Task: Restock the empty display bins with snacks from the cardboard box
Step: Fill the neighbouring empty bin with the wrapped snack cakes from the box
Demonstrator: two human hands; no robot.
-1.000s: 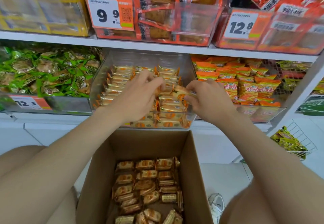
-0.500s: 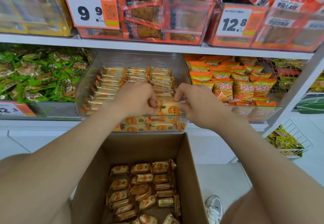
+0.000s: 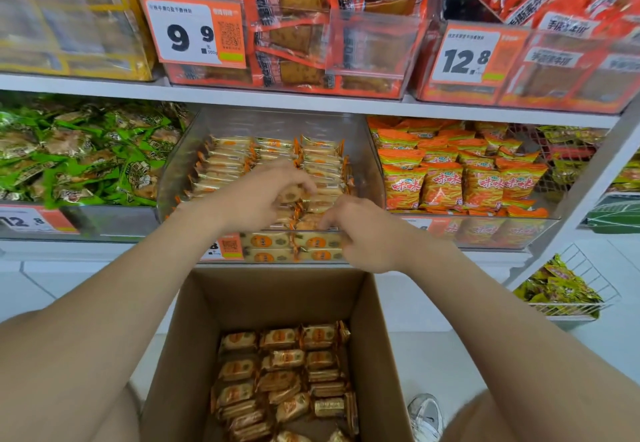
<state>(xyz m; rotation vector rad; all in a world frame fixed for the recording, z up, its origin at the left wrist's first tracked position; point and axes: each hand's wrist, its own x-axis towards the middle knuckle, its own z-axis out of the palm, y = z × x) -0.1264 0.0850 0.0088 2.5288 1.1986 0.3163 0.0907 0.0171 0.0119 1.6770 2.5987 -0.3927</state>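
Left grip (image 3: 266,195): fingers curled down over one snack packet (image 3: 290,195), apparently grasping it, just above the front of the stacked rows (image 3: 242,161). Motion blur here, so the hold is a judgement.

Right grip (image 3: 367,233): fingers curled at the front rim of the clear bin (image 3: 277,121), touching or nearly touching the packets there. I cannot tell if it holds one.

The bin is part filled: tidy rows at the back, less orderly at the front where both grips work. More stock lies in the cardboard box (image 3: 381,337), directly below.

Risks, as I judge them:
- Wrappers look glossy and slippery, so a light pinch could let the packet drop. The box below would probably catch it.
- Both grips crowd one small area. A knuckle could shove the front rows and topple them out of line.
- Pressing down to seat the packet may crush soft contents.
- The right wrist is near the front rim, so a snag on withdrawal could drag packets out.
- The orange bags (image 3: 446,182) sit just beside, beyond the bin wall, so mixing seems unlikely.
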